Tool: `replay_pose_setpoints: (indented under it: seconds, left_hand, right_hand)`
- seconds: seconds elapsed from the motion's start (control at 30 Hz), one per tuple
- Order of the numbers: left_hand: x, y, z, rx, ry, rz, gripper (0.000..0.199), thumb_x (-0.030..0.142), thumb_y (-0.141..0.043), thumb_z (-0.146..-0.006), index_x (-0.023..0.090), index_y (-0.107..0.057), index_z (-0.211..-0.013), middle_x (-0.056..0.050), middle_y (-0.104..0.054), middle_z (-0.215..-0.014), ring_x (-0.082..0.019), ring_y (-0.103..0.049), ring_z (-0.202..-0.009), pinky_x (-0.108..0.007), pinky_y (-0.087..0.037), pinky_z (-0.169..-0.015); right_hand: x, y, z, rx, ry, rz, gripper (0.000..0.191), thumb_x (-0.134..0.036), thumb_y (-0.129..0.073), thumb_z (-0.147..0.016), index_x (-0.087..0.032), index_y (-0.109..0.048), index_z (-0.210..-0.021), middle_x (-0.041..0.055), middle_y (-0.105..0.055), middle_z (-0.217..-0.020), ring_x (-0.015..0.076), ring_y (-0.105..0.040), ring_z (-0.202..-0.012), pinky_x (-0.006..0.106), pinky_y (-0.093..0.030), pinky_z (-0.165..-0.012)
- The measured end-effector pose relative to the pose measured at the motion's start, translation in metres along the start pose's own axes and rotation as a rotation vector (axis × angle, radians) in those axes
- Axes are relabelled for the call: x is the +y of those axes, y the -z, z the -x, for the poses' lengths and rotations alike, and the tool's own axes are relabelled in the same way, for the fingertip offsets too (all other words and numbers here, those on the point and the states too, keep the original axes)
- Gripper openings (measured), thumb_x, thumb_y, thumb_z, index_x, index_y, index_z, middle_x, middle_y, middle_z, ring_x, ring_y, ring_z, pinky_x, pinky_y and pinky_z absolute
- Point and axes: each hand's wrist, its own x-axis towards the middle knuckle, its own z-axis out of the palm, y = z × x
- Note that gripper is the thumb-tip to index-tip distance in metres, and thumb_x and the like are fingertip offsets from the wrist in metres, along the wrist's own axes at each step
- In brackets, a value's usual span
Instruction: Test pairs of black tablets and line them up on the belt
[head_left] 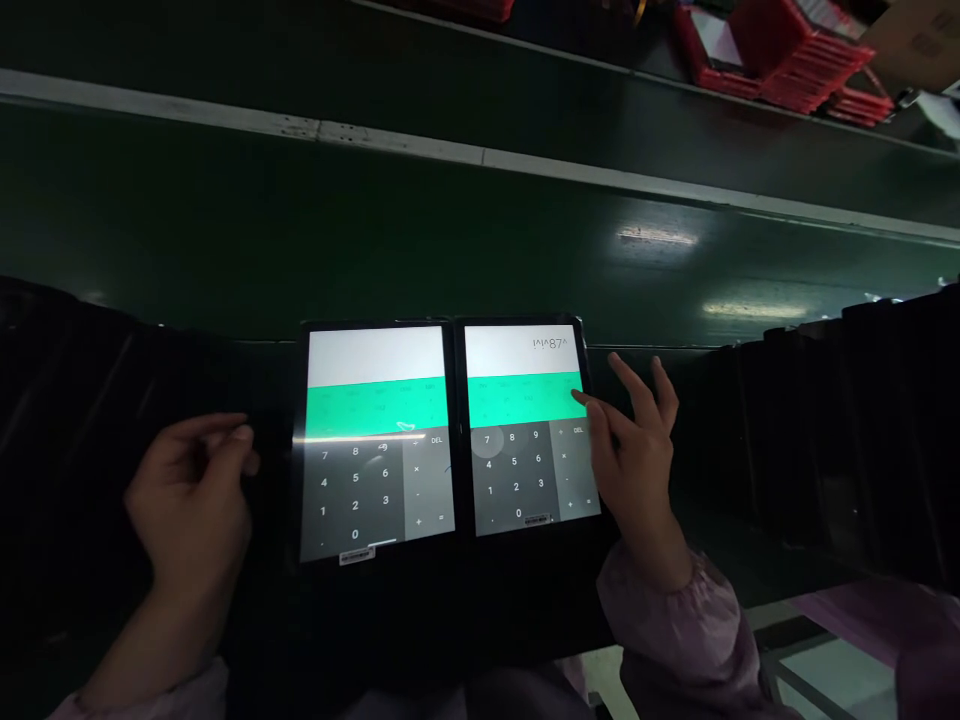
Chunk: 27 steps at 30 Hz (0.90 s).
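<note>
Two lit tablets lie side by side in front of me, each with a calculator on its screen. The left tablet has a blank white display area and a barcode sticker on its lower edge. Characters appear at the top of the right tablet, and a pale circle surrounds its 7 key. My right hand reaches over that tablet's right edge, index fingertip at the green strip, the other fingers spread. Left of the left tablet, my left hand hovers curled, thumb close to the index finger, with nothing visible in it.
Beyond the tablets runs a dark green surface bordered by a pale metal rail. Stacked red trays stand at the far right, near a cardboard box. Dark upright slabs line the right side; similar dark shapes are on the left.
</note>
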Motion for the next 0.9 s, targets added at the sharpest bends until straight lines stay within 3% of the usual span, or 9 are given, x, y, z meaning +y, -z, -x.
replay_pose_setpoints:
  seconds: [0.1,0.17,0.23,0.3,0.37,0.47,0.63,0.77,0.9]
  left_hand:
    - [-0.008,-0.009,-0.009,-0.039,-0.114,0.171,0.028,0.032,-0.071,-0.058,0.022,-0.065,-0.083,0.002,-0.062,-0.077,-0.018,-0.062,-0.073,-0.031,-0.054,-0.067]
    - [-0.012,-0.017,-0.015,-0.114,-0.167,0.287,0.031,0.032,-0.073,-0.063,0.022,-0.065,-0.091,-0.001,-0.068,-0.095,-0.022,-0.069,-0.097,-0.039,-0.060,-0.089]
    - [-0.014,-0.024,-0.021,-0.224,-0.178,0.347,0.032,0.032,-0.074,-0.071,0.022,-0.065,-0.100,-0.005,-0.071,-0.111,-0.027,-0.067,-0.122,-0.048,-0.052,-0.114]
    - [-0.014,-0.029,-0.027,-0.361,-0.154,0.365,0.036,0.031,-0.075,-0.078,0.022,-0.066,-0.112,-0.009,-0.072,-0.129,-0.029,-0.060,-0.139,-0.052,-0.039,-0.128]
    - [-0.014,-0.031,-0.032,-0.499,-0.113,0.373,0.044,0.029,-0.076,-0.082,0.022,-0.064,-0.124,-0.011,-0.066,-0.146,-0.032,-0.051,-0.150,-0.054,-0.033,-0.131]
    - [-0.018,-0.028,-0.039,-0.628,-0.064,0.386,0.056,0.031,-0.078,-0.084,0.022,-0.060,-0.136,-0.013,-0.058,-0.159,-0.034,-0.041,-0.158,-0.056,-0.032,-0.132]
    - [-0.032,-0.021,-0.046,-0.746,-0.153,0.348,0.060,0.034,-0.075,-0.084,0.023,-0.058,-0.140,-0.012,-0.051,-0.166,-0.035,-0.030,-0.164,-0.057,-0.025,-0.134]
    - [-0.039,-0.014,-0.045,-0.811,-0.224,0.315,0.064,0.037,-0.068,-0.088,0.026,-0.052,-0.149,-0.011,-0.043,-0.171,-0.035,-0.024,-0.166,-0.059,-0.023,-0.134]
    - [-0.038,-0.007,-0.045,-0.883,-0.184,0.255,0.068,0.033,-0.069,-0.086,0.028,-0.051,-0.151,-0.010,-0.037,-0.175,-0.034,-0.021,-0.167,-0.057,-0.020,-0.135]
  right_hand:
    - [0.000,-0.002,0.000,-0.003,0.015,-0.008,0.034,-0.031,-0.051,-0.111,-0.027,-0.084,-0.112,0.0104,-0.063,-0.154,0.0434,-0.033,-0.160,0.076,-0.044,-0.116]
    - [-0.005,-0.002,-0.003,-0.049,0.047,-0.024,0.035,-0.032,-0.050,-0.111,-0.026,-0.084,-0.115,0.0105,-0.058,-0.160,0.0443,-0.027,-0.163,0.077,-0.042,-0.117]
    - [-0.013,0.001,-0.008,-0.062,0.055,-0.033,0.034,-0.032,-0.050,-0.111,-0.026,-0.083,-0.114,0.0104,-0.058,-0.160,0.0439,-0.028,-0.163,0.075,-0.046,-0.114]
    - [-0.026,0.007,-0.014,-0.026,0.045,-0.059,0.031,-0.029,-0.052,-0.110,-0.025,-0.082,-0.107,0.0116,-0.069,-0.148,0.0405,-0.049,-0.152,0.064,-0.058,-0.105]
    - [-0.044,0.013,-0.021,-0.042,0.042,-0.138,0.030,-0.025,-0.051,-0.110,-0.023,-0.079,-0.099,0.0114,-0.080,-0.125,0.0306,-0.075,-0.118,0.045,-0.066,-0.086]
    - [-0.078,0.010,-0.027,-0.313,0.121,-0.253,0.032,-0.020,-0.043,-0.112,-0.020,-0.074,-0.107,0.0078,-0.085,-0.101,0.0167,-0.077,-0.069,0.026,-0.057,-0.056]
    - [-0.121,-0.019,-0.033,-0.599,0.262,-0.123,0.039,-0.019,-0.037,-0.112,-0.013,-0.067,-0.137,0.0093,-0.085,-0.102,0.0167,-0.075,-0.061,0.028,-0.047,-0.051]
    - [-0.131,-0.031,-0.040,-0.638,0.257,-0.051,0.036,-0.015,-0.041,-0.108,-0.014,-0.070,-0.130,0.0094,-0.085,-0.104,0.0185,-0.075,-0.060,0.029,-0.042,-0.048]
    - [-0.127,-0.027,-0.045,-0.587,0.163,-0.014,0.032,-0.019,-0.041,-0.109,-0.016,-0.072,-0.114,0.0047,-0.080,-0.076,0.0187,-0.069,-0.051,0.029,-0.036,-0.047]
